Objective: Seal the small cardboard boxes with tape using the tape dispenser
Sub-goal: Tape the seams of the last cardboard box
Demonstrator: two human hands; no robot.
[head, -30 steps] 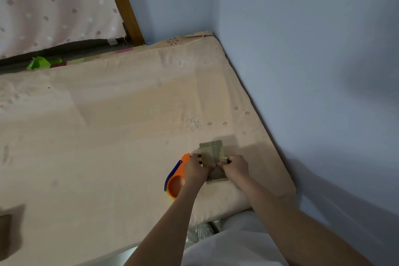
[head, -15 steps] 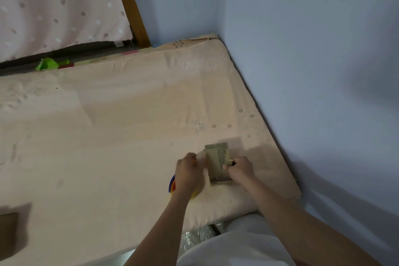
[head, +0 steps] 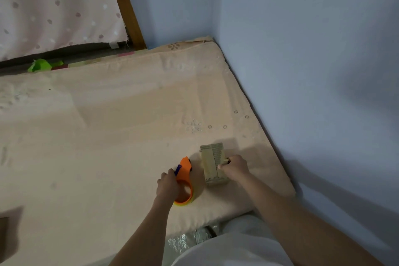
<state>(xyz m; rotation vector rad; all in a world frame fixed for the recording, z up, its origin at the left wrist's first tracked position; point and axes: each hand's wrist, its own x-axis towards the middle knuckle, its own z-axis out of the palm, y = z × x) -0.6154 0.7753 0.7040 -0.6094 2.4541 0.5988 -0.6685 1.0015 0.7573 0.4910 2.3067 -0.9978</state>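
A small cardboard box (head: 212, 163) lies on the peach mattress (head: 108, 136) near its right front corner, a strip of tape running along its top. My right hand (head: 235, 167) grips the box's right side. Just left of the box, an orange tape dispenser (head: 184, 179) with a blue blade guard and a tape roll rests on the mattress. My left hand (head: 168, 184) is closed around the dispenser's left side, a short gap away from the box.
Blue walls close in on the right and the back. A brown object (head: 3, 225) shows at the left edge. A green scrap (head: 42, 65) lies behind the mattress under a dotted curtain (head: 54, 6). My white-clad lap (head: 233, 248) is below.
My left hand pulled the dispenser off the box to the left and down onto the mattress. The right hand stays on the box.
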